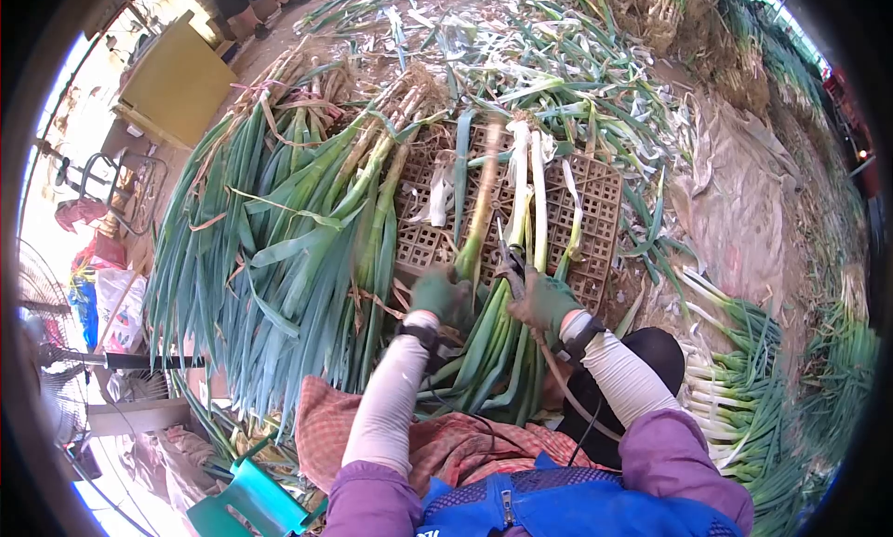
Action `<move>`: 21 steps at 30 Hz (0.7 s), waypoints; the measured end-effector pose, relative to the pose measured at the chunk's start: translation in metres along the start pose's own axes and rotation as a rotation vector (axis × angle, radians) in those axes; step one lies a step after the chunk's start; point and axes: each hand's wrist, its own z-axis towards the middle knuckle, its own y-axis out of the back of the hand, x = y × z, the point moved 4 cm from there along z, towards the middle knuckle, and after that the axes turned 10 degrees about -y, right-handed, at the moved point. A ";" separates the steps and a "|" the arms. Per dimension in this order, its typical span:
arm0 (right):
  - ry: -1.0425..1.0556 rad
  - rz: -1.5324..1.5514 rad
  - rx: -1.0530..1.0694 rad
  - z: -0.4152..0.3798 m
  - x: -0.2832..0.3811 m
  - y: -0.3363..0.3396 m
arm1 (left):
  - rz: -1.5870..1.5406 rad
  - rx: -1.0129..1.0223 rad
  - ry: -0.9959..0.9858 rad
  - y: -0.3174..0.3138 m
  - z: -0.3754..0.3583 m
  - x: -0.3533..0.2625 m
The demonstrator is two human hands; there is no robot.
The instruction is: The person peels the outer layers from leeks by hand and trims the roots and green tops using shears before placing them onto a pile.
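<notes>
My left hand point(443, 296), in a green glove, is closed around the leaf end of a green onion point(484, 198). Its brownish root end is smeared by motion and points away from me. My right hand point(545, 301), also gloved, grips an air gun point(511, 260) with a thin metal tip and a trailing hose point(569, 381). Beside that tip, white-stemmed green onions point(539, 202) lie across an upturned brown plastic crate point(595, 202). Their leaves hang toward my lap. Exact finger positions are partly hidden by the gloves.
A large heap of unpeeled green onions point(279, 249) covers the left side. White-stemmed onions point(726, 397) lie in a row at right. Peelings point(595, 72) litter the ground ahead. A fan point(56, 370) and a teal plastic seat point(251, 500) stand at left; a person's legs point(244, 7) show far back.
</notes>
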 end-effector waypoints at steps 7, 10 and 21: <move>0.036 0.239 0.153 -0.047 0.000 0.008 | -0.232 -0.128 0.247 -0.015 -0.029 -0.008; 0.097 0.186 0.105 -0.080 -0.010 -0.018 | -0.279 -0.087 0.219 -0.016 -0.029 0.005; 0.100 0.167 0.072 -0.058 0.016 -0.015 | -0.445 -0.233 0.191 -0.018 0.004 0.016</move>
